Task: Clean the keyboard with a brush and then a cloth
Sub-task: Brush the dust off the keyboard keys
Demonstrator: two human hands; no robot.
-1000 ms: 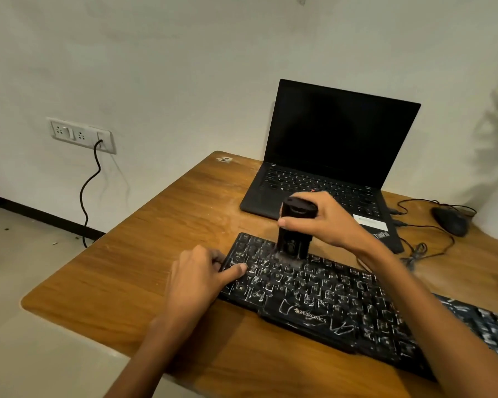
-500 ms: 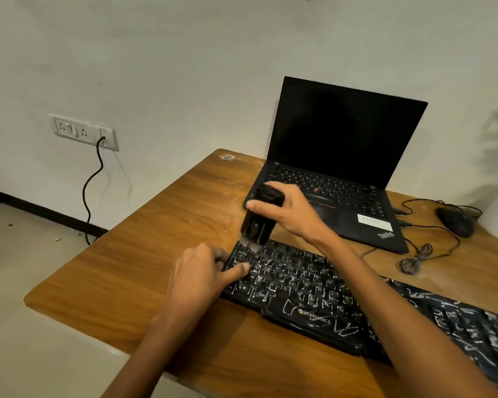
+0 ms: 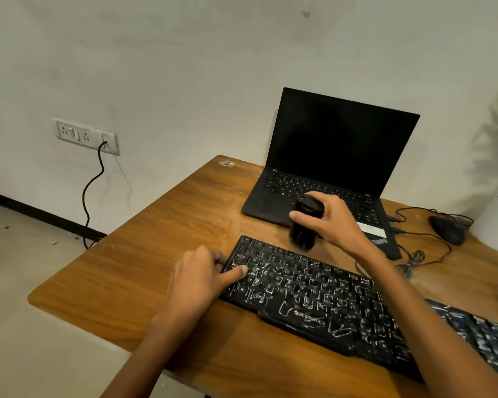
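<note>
A black keyboard streaked with white dust lies across the wooden table. My left hand rests at its left end, thumb pressed on the keys and fingers curled over the edge. My right hand grips a black cylindrical brush, upright, its bristle end just at the keyboard's far edge, left of middle. No cloth is in view.
An open black laptop with a dark screen stands behind the keyboard. A black mouse and its tangled cable lie at the right. A wall socket with a hanging cord is on the left wall.
My right hand has swept the brush from the keyboard's top left corner rightward and slightly back, to the far edge. My left hand has kept its hold on the left end.
</note>
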